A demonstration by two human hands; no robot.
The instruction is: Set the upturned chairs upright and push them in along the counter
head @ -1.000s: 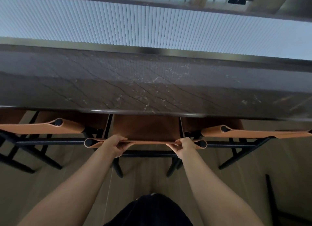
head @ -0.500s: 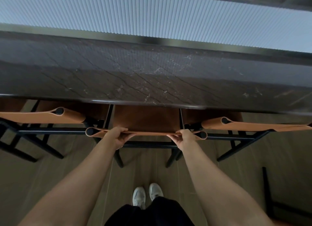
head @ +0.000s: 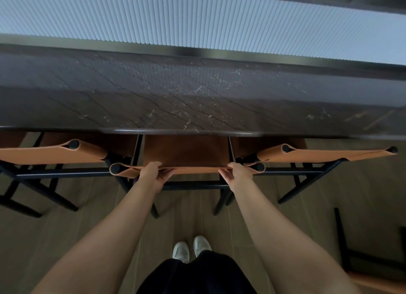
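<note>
The middle chair (head: 186, 153), black-framed with a brown leather seat and a tan leather backrest, stands upright with its seat partly under the dark marble counter (head: 197, 96). My left hand (head: 153, 175) grips the left part of its tan backrest strap. My right hand (head: 237, 175) grips the right part of the same strap. A second chair (head: 66, 153) stands upright to the left and a third chair (head: 318, 155) to the right, both tucked further under the counter edge.
A ribbed white panel (head: 197, 19) runs behind the counter. Another black chair frame (head: 342, 238) shows on the wooden floor at the lower right. My feet in white shoes (head: 191, 249) stand just behind the middle chair.
The middle chair's backrest and both hands sit closer to the counter edge than a second ago. The view has tilted down, so my shoes now show.
</note>
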